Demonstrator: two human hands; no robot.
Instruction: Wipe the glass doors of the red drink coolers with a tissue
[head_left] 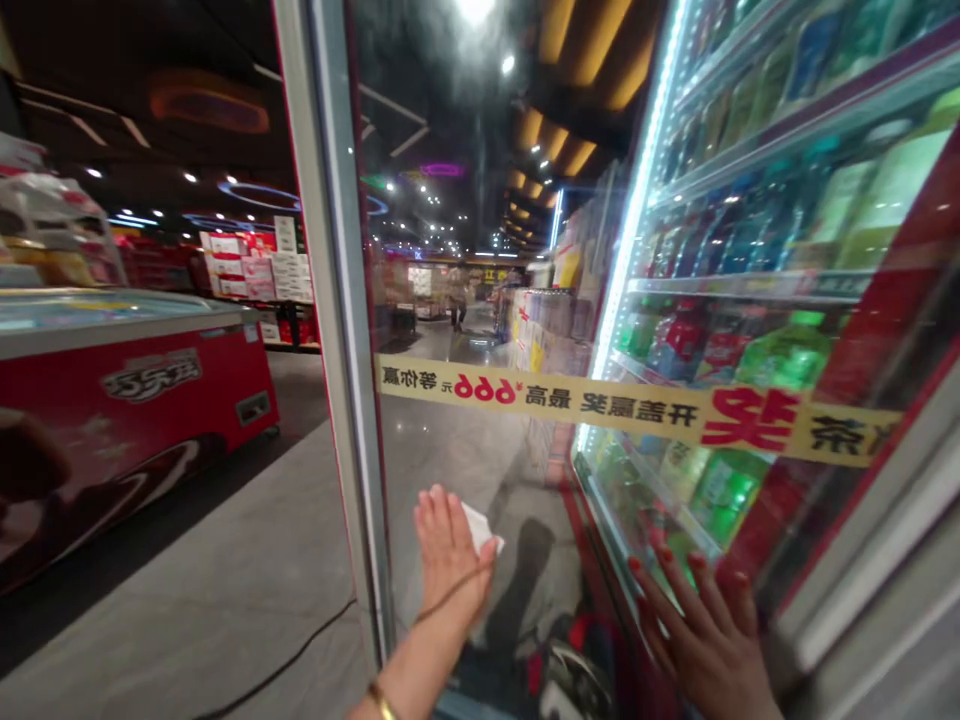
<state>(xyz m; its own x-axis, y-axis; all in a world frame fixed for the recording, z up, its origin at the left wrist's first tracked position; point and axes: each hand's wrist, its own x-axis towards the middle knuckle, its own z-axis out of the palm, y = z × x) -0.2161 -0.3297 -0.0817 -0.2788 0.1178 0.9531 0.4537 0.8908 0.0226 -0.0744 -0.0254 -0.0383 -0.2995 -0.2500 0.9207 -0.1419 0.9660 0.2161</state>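
My left hand (450,560) lies flat against the glass door (465,460), fingers together and pointing up. Pinned under it is a white tissue or cloth (480,527), whose edge sticks out between fingers and thumb. A gold bracelet (382,702) circles that wrist. Lower right, my right hand (705,620) is spread with its fingers apart, at the glass near the door's right side; it holds nothing that I can see. Across the pane runs a yellow sticker strip (547,398) with reversed lettering, above both hands.
Shelves of bottles (787,350) in a lit drinks cooler show on the right. The door's metal frame (341,300) rises left of my left hand. A red chest freezer (150,400) stands at the left, and a black cable (285,668) crosses the floor.
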